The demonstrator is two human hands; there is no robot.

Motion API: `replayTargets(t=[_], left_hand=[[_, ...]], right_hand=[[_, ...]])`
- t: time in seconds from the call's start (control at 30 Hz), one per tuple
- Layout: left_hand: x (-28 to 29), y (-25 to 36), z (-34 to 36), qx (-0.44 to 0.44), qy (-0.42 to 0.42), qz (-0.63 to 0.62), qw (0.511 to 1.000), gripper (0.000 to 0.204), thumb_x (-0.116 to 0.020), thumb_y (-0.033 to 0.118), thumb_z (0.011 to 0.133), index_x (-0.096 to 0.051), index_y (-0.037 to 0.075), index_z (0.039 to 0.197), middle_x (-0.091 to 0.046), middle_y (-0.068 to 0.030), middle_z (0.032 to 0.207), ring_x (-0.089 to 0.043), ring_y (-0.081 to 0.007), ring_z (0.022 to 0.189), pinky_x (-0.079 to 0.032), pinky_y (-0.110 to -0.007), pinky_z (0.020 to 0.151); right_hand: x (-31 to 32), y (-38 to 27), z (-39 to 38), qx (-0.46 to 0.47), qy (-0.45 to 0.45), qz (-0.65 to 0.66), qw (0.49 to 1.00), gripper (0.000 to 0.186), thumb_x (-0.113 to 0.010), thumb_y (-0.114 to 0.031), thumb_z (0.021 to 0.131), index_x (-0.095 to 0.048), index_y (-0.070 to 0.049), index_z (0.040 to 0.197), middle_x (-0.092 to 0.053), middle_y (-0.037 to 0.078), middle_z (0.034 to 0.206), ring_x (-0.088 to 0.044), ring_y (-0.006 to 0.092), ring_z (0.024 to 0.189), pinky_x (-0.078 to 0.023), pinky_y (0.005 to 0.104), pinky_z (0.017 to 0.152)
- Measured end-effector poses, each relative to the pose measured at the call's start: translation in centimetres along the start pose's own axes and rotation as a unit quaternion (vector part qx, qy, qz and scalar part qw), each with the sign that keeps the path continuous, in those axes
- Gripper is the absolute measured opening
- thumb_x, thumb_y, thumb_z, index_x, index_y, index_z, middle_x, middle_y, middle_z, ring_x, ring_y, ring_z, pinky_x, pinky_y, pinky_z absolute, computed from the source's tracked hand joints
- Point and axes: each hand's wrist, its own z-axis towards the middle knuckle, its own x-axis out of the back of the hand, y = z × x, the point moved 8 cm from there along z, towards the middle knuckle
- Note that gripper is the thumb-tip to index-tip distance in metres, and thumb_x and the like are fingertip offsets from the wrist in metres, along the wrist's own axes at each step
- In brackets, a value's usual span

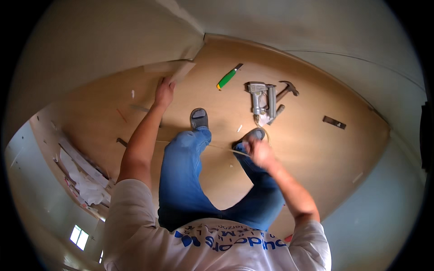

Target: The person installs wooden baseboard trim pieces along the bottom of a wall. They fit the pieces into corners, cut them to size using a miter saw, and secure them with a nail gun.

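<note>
Upper left of centre, the left hand (164, 93) grips a pale wood strip (183, 71) near the wall (131, 40). The right hand (262, 153), right of centre by a shoe (258, 133), is blurred — I can't tell what it holds. Above lies a nail gun (257, 95) — a hammer (291, 88) just beside.

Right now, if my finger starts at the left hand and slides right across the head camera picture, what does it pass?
Left hand → left shoe → green knife → nail gun → hammer head → dark flat tool.
</note>
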Motion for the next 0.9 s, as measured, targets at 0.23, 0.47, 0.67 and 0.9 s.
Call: replayTargets(t=[0.23,0.47,0.67,0.9], left_hand=[[-14.2,-3.4,7.8,-0.049,0.050,-0.090,0.993,0.027,-0.065,0.023,0.099,-0.064,0.005,0.119,-0.063,-0.0171,0.113,-0.066,-0.0385,0.089,-0.055,-0.046,0.078],[-19.9,-7.5,7.6,-0.029,0.171,-0.119,0.978,0.029,-0.073,0.028,0.095,-0.065,0.006,0.111,-0.067,-0.0145,0.097,-0.066,-0.0314,0.075,-0.054,-0.043,0.067],[-19.3,-6.3,9.3,-0.052,0.232,-0.136,0.962,0.033,-0.080,0.029,0.089,-0.062,0.007,0.105,-0.067,-0.0104,0.085,-0.066,-0.0269,0.070,-0.054,-0.039,0.062],[-19.5,-6.3,9.6,-0.035,0.226,-0.141,0.963,0.035,-0.082,0.030,0.088,-0.062,0.005,0.102,-0.066,-0.0096,0.081,-0.066,-0.0245,0.066,-0.054,-0.038,0.059]], right_hand=[[5.2,3.2,35.3,0.184,0.265,0.012,0.947,0.031,-0.058,-0.027,0.100,-0.063,-0.005,0.122,-0.070,0.024,0.105,-0.066,0.0441,0.099,-0.054,0.0470,0.083],[3.4,-3.3,51.6,0.185,0.324,-0.047,0.927,0.040,-0.059,-0.032,0.098,-0.062,-0.006,0.128,-0.070,0.021,0.119,-0.066,0.0404,0.108,-0.054,0.0470,0.091],[3.6,-2.7,53.9,0.149,0.349,-0.122,0.917,0.037,-0.062,-0.037,0.097,-0.064,-0.007,0.120,-0.071,0.019,0.108,-0.068,0.0396,0.098,-0.056,0.0497,0.085],[3.2,-2.2,53.3,0.274,0.477,-0.125,0.826,0.028,-0.065,-0.031,0.096,-0.067,-0.009,0.111,-0.071,0.017,0.100,-0.069,0.0370,0.089,-0.059,0.0457,0.076]])
